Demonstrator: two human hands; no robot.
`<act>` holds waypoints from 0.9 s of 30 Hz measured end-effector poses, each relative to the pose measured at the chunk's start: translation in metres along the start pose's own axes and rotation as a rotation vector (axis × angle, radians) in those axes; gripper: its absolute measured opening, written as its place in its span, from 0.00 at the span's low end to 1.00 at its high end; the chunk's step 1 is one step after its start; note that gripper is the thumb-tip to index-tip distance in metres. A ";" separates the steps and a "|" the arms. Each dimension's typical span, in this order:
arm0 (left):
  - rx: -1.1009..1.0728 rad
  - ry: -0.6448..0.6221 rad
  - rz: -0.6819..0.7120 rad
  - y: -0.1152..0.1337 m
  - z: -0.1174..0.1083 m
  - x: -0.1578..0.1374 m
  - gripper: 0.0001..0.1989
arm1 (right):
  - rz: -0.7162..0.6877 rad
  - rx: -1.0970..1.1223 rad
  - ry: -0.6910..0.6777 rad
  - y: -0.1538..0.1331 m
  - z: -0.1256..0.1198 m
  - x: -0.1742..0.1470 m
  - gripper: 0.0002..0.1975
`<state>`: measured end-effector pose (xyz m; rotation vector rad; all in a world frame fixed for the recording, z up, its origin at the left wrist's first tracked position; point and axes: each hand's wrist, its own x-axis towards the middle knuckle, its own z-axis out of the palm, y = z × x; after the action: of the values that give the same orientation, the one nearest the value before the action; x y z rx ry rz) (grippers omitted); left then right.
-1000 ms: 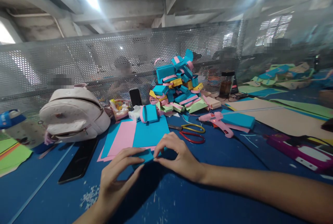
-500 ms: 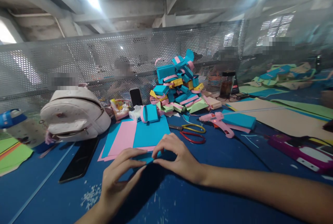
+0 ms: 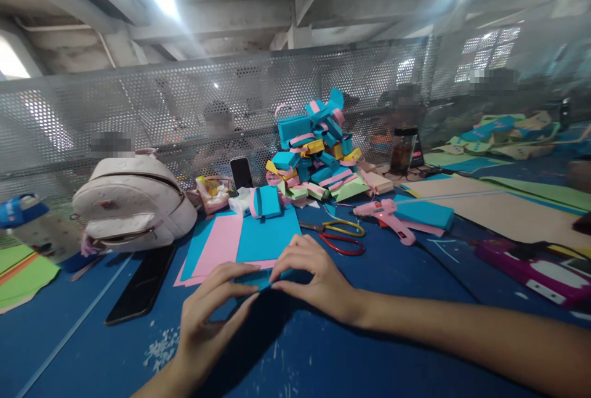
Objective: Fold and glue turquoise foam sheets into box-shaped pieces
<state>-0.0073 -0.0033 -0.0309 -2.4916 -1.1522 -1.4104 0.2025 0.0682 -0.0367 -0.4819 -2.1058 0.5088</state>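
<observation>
Between my hands is a small folded piece of blue paper [image 3: 259, 281], mostly covered by fingers. My left hand [image 3: 215, 302] pinches its left side with thumb and fingers. At its right side the thumb and fingertips of my right hand [image 3: 311, 278] are closed on the same piece. Just beyond lie flat blue and pink paper sheets [image 3: 270, 238], with a small blue paper box [image 3: 270, 202] with a pink strip on top. Scissors [image 3: 339, 238] with one yellow and one red handle rest right of the sheets.
A heap of folded paper pieces [image 3: 318, 151] rises at the back. To the right lie a pink glue gun [image 3: 388, 216], its cord and a purple device [image 3: 535, 272]. A white backpack [image 3: 133, 201], black phone [image 3: 141, 287] and bottle [image 3: 41, 225] stand left. A perforated metal screen [image 3: 258, 90] closes off the back.
Both hands keep their pinch on the blue paper in nearly the same place. Only the right fingers have shifted very slightly; the things on the table are unmoved.
</observation>
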 end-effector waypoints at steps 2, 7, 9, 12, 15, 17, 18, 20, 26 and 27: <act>-0.001 -0.002 -0.001 0.000 0.000 0.001 0.08 | 0.002 0.006 0.005 0.000 0.000 0.000 0.01; 0.003 0.009 -0.004 0.001 0.000 0.002 0.07 | 0.013 0.019 0.009 0.000 0.001 -0.001 0.01; 0.006 0.010 -0.005 0.000 0.000 0.002 0.06 | 0.013 0.022 0.011 0.001 0.001 -0.001 0.02; 0.011 0.005 -0.003 -0.001 0.001 0.002 0.06 | 0.012 0.029 0.013 0.002 0.001 0.000 0.02; 0.012 -0.009 0.002 -0.004 0.000 0.003 0.08 | 0.012 0.043 0.012 0.003 0.001 0.001 0.02; 0.017 -0.016 -0.001 -0.006 -0.002 0.003 0.08 | 0.011 0.050 0.022 0.003 0.000 0.002 0.02; 0.022 -0.015 -0.002 -0.007 -0.003 0.004 0.08 | 0.009 0.054 0.030 0.004 0.000 0.002 0.02; 0.033 -0.013 -0.002 -0.008 -0.005 0.004 0.08 | 0.003 0.063 0.052 0.005 0.000 0.003 0.02; 0.049 -0.008 0.000 -0.009 -0.007 0.006 0.08 | -0.005 0.054 0.074 0.007 -0.001 0.004 0.02; 0.052 -0.007 0.001 -0.009 -0.007 0.006 0.07 | -0.010 0.051 0.073 0.007 -0.001 0.004 0.02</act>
<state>-0.0159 0.0038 -0.0245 -2.4636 -1.1727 -1.3544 0.2023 0.0765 -0.0373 -0.4541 -2.0199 0.5311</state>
